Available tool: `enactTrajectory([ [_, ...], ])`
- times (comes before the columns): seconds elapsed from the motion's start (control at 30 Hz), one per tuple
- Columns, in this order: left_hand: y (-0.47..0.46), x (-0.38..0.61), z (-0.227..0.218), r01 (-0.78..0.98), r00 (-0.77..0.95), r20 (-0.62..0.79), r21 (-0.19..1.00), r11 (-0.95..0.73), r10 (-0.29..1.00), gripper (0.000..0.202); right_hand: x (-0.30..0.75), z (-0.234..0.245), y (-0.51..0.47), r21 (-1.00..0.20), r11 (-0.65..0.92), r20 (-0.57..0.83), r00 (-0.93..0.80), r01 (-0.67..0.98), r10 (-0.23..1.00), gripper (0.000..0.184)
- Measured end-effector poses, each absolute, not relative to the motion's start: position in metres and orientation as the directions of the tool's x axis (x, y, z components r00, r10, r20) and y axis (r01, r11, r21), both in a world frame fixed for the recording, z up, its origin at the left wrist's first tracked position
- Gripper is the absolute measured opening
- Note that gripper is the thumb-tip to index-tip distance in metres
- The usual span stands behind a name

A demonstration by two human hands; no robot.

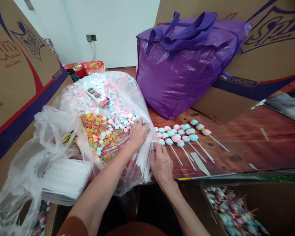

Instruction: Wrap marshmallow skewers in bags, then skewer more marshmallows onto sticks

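My left hand [137, 133] reaches into a big clear plastic bag [127, 95] and rests, fingers curled, on pink and blue round candies [124, 120] beside small coloured ring candies [100, 134]. My right hand [161, 164] lies just right of the bag, its fingertips pinched on a bundle of thin white sticks [144, 162] at the bag's edge. On the brown table [248, 141] to the right lie several finished skewers [180, 136] of pink and blue candies on white sticks.
A purple carry bag [184, 68] stands behind the skewers. Large cardboard boxes stand at left [17, 65] and back right [272, 49]. A packet of white sticks [66, 180] lies at lower left. A box of wrapped sweets [231, 209] sits at lower right.
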State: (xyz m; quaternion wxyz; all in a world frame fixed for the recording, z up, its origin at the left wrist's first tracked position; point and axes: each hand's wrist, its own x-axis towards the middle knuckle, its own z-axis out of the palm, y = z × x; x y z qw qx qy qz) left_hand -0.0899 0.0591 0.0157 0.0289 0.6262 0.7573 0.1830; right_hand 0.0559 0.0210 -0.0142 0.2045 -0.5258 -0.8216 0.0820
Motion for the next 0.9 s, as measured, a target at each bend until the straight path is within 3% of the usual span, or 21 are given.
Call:
enactTrajectory([
  [0.13,0.062,-0.087,0.016,0.949,-0.248,0.148,0.233,0.21,0.957,0.024,0.052,-0.006,0.02,-0.3,0.373,0.135,-0.348,0.878,0.928,0.029],
  [0.33,0.035,-0.091,0.022,0.902,-0.369,0.072,0.267,0.338,0.927,0.023,0.045,0.01,0.019,-0.178,0.304,-0.055,-0.318,0.936,0.947,0.02],
  [0.5,0.007,-0.107,0.036,0.868,-0.464,-0.017,0.193,0.458,0.886,0.022,0.043,0.014,0.017,-0.155,0.308,-0.118,-0.327,0.939,0.938,0.022],
  [0.57,-0.001,-0.112,0.042,0.827,-0.545,-0.023,0.152,0.541,0.838,0.023,0.047,0.011,0.016,-0.213,0.308,-0.121,-0.338,0.927,0.933,0.022],
  [0.67,-0.006,-0.11,0.049,0.803,-0.582,0.036,0.179,0.568,0.812,0.021,0.057,0.004,0.017,-0.411,0.307,-0.054,-0.359,0.858,0.932,0.026],
  [0.8,0.003,-0.087,0.047,0.885,-0.306,0.045,0.382,0.266,0.951,0.023,0.071,-0.008,0.02,-0.658,0.31,0.139,-0.294,0.686,0.946,0.028],
  [0.9,0.013,-0.067,0.038,0.887,-0.128,0.046,0.452,0.094,0.991,0.022,0.075,-0.011,0.021,-0.764,0.286,0.203,-0.204,0.579,0.958,0.026],
])
